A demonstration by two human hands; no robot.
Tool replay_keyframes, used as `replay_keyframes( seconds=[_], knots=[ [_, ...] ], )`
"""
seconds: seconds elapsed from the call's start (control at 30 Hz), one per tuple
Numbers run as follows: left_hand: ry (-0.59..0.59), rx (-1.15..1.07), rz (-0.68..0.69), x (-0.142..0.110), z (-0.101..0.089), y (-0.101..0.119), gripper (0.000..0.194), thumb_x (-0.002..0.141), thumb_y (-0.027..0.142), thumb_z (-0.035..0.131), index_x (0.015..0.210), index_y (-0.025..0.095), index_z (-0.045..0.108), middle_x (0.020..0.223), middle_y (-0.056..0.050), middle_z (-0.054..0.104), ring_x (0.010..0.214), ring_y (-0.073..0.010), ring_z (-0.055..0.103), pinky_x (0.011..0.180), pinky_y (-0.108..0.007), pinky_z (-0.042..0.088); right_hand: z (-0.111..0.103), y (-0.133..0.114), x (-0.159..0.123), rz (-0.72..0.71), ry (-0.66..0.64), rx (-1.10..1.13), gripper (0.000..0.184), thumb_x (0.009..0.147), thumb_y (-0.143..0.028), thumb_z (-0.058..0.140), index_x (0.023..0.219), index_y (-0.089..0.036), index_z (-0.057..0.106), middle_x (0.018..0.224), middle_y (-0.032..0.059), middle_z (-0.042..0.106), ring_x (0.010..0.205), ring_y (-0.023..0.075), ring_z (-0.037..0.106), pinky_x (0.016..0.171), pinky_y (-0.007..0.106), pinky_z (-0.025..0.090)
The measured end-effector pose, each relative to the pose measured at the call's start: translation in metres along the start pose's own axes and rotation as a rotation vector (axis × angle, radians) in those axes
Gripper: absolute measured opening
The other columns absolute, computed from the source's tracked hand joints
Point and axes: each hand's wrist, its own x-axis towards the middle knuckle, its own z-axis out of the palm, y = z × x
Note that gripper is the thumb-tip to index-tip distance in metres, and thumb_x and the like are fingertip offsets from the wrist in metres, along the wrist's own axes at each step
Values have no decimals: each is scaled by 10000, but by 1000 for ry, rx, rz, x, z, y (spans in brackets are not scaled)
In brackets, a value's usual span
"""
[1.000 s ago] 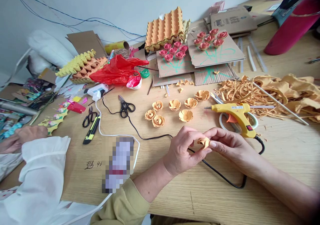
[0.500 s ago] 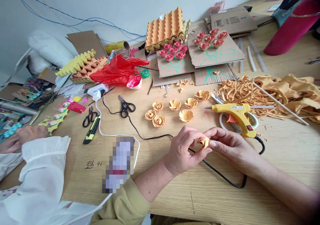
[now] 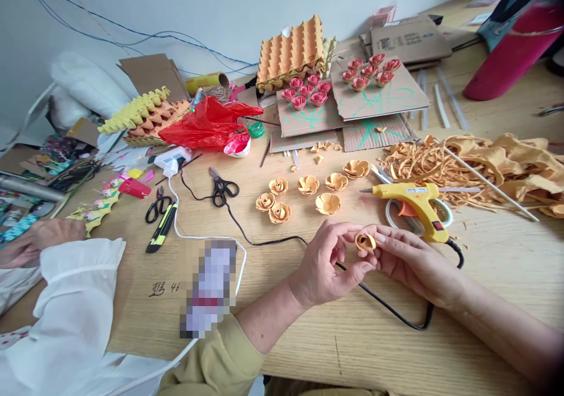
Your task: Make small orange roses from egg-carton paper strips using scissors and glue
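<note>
A small orange rolled paper flower (image 3: pixel 365 242) is pinched between the thumb and fingers of my right hand (image 3: pixel 409 261); its spiral centre faces up toward me. My left hand (image 3: pixel 328 261) is at the flower's left side, thumb and forefinger spread apart, the fingertips close to its edge; whether they touch it I cannot tell. Beyond my hands lie several orange paper flowers, some with curled centres (image 3: pixel 279 212) and some as open cups (image 3: pixel 328 204). A yellow hot glue gun (image 3: pixel 414 199) rests behind my right hand, across a roll of tape.
Black scissors (image 3: pixel 224 190) and a yellow-black utility knife (image 3: pixel 162 228) lie left. Orange scraps (image 3: pixel 462 161) are heaped at right. Red flowers stand on cardboard (image 3: pixel 383 99) at the back. A black cord (image 3: pixel 396 314) runs under my hands. Another person's sleeve (image 3: pixel 79 284) is at left.
The flower has been turned so that its spiral centre shows. My left thumb and forefinger have moved apart from their pinch, while my right hand keeps hold.
</note>
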Motion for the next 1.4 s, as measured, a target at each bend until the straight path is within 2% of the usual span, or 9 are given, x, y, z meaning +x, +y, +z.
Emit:
replay_keyframes(
  seconds=[0.17, 0.5, 0.7, 0.8, 0.97, 1.03, 1.1, 1.2, 1.4],
  knots=[
    [-23, -14, 28, 1, -3, -1, 469, 854, 245, 662, 1307, 216, 546, 1019, -46, 567, 603, -68, 452, 532, -220, 469, 0, 1, 0, 59, -47, 67, 267, 828, -457, 735, 851, -191, 716, 740, 11, 631, 626, 104, 543, 617, 231, 483],
    [-18, -34, 96, 4, -4, 0, 272, 872, 279, 687, 1134, 212, 659, 985, -53, 569, 738, -117, 532, 548, -206, 497, 4, 3, 0, 105, -59, 10, 380, 772, -545, 763, 764, -171, 698, 674, 20, 646, 546, 90, 523, 542, 225, 443],
    [58, -22, 30, 5, -4, 0, 246, 845, 319, 732, 1020, 182, 626, 964, -45, 587, 660, -78, 511, 483, -175, 427, -1, -2, -2, -42, -30, -378, 399, 883, -579, 617, 874, -190, 706, 687, 21, 645, 597, 127, 567, 588, 261, 477],
    [97, -56, 0, 5, -3, -1, 256, 833, 284, 742, 1008, 173, 592, 985, -51, 624, 637, -62, 523, 466, -161, 403, -8, -15, -9, -240, 104, -829, 340, 916, -521, 574, 1039, -232, 704, 734, 34, 694, 583, 152, 593, 563, 287, 478],
    [140, -28, -97, 6, -3, -5, 261, 817, 213, 729, 1039, 179, 597, 964, -39, 642, 676, -74, 562, 493, -160, 425, -28, -48, -28, -606, 638, -1429, 195, 917, -386, 534, 933, -243, 665, 768, 33, 691, 596, 158, 611, 558, 288, 424],
    [145, 4, -120, 7, -4, -7, 251, 824, 195, 716, 1051, 181, 610, 960, -35, 642, 688, -77, 568, 531, -170, 457, -38, -58, -31, -563, 823, -1579, 232, 895, -437, 510, 889, -241, 635, 753, 32, 655, 593, 168, 592, 537, 292, 391],
    [140, 49, -122, 8, -5, -8, 230, 825, 183, 713, 1035, 181, 620, 940, -26, 643, 694, -81, 569, 576, -187, 484, -48, -61, -30, -407, 866, -1678, 340, 877, -547, 456, 896, -246, 613, 801, 46, 652, 619, 194, 595, 528, 305, 377],
    [128, 119, -127, 8, -5, -11, 213, 821, 166, 711, 1011, 179, 617, 906, -12, 639, 676, -81, 563, 609, -201, 499, -59, -56, -25, -233, 785, -1744, 477, 852, -683, 375, 871, -246, 565, 897, 86, 663, 728, 250, 631, 578, 342, 405],
    [60, 259, -218, 4, -4, -13, 177, 831, 177, 684, 987, 187, 602, 926, -4, 636, 552, -54, 498, 573, -215, 468, -70, -41, -17, -163, 647, -1809, 454, 844, -694, 413, 866, -250, 502, 879, 93, 634, 788, 282, 633, 643, 358, 426]
  ],
)
